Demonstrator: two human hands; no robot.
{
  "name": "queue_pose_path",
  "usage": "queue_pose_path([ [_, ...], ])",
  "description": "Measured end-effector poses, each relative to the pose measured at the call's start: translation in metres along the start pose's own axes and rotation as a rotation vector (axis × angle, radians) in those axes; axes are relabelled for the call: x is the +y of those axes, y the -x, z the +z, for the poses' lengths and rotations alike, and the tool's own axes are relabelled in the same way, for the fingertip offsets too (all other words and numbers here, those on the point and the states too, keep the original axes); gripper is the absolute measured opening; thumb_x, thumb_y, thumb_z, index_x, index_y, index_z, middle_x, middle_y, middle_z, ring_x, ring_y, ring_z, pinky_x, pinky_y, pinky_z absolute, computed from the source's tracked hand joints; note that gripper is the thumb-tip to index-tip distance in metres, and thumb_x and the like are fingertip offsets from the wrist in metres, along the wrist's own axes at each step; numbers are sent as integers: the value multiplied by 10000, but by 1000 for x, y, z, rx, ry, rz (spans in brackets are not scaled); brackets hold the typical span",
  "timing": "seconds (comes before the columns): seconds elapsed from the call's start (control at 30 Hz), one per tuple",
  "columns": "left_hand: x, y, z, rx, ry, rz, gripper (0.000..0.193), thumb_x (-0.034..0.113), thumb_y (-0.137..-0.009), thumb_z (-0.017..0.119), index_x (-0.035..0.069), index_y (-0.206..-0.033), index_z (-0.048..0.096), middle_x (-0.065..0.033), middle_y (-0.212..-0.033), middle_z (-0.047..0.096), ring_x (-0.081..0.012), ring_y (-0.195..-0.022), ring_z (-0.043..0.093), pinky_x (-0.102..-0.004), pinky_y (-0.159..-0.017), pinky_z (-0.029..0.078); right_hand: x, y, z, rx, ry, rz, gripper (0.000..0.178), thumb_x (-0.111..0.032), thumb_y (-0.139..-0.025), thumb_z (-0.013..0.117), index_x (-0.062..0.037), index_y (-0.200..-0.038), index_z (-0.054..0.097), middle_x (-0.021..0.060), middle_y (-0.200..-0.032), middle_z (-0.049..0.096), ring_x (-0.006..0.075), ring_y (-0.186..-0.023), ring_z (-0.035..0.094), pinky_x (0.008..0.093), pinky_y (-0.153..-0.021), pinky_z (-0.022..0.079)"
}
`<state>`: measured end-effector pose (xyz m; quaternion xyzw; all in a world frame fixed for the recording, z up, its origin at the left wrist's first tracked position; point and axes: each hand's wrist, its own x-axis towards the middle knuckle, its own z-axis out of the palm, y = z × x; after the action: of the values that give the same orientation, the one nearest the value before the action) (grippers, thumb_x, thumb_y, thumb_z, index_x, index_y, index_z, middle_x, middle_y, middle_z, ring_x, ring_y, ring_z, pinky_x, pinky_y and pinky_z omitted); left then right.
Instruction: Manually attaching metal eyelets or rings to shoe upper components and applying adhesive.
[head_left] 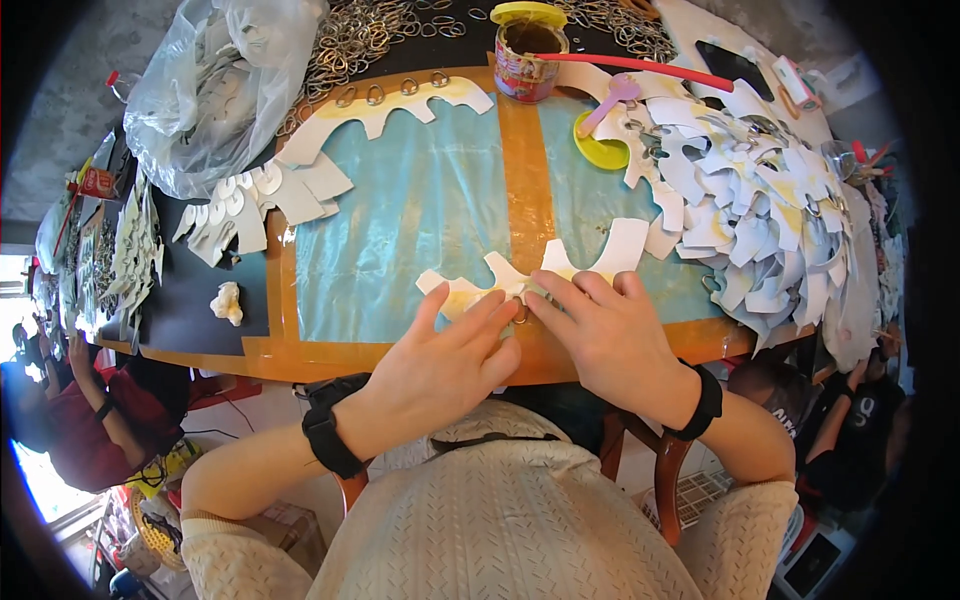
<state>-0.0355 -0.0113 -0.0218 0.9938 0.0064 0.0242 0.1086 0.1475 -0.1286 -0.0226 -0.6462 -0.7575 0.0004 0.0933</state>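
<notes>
In front of me a white scalloped cut-out piece [624, 245] with a yellowish glue-like band lies on the blue sheet, near the table's front edge. My left hand [440, 350] presses its fingertips on the piece's lower edge, left of the middle. Just across from it, the fingers of my right hand [615, 340] hold the same edge, thumb hidden. A small metal ring [521, 313] shows between the two hands at that edge. Farther back lies a similar white piece [400, 98] with several metal rings along its top edge.
A glue-smeared can [525, 70] stands at the back, a red stick [650, 68] across it. A pink spoon [612, 100] rests by a yellow lid [600, 150]. White pieces [770, 200] heap at right; a plastic bag [225, 90] and loose rings [370, 45] are back left. People sit nearby.
</notes>
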Motion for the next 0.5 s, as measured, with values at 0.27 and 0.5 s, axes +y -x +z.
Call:
queue_pose_path([
  [0.27,0,5,0,2,-36,-97,317,95,-785,572,47,-1092,508,-107,-1186,558,-247,-1172,478,-536,-976,307,0,-2,-2,-36,-22,11,294,-104,-736,575,-22,-1015,617,35,-1081,528,159,-881,494,301,-665,349],
  [0.5,-29,-38,-7,185,196,-235,399,44,-709,654,74,-1095,557,-62,-986,567,-264,-993,510,-407,-860,358,17,-8,7,249,-435,177,309,46,-679,549,-121,-923,640,73,-1035,535,274,-906,497,366,-727,365],
])
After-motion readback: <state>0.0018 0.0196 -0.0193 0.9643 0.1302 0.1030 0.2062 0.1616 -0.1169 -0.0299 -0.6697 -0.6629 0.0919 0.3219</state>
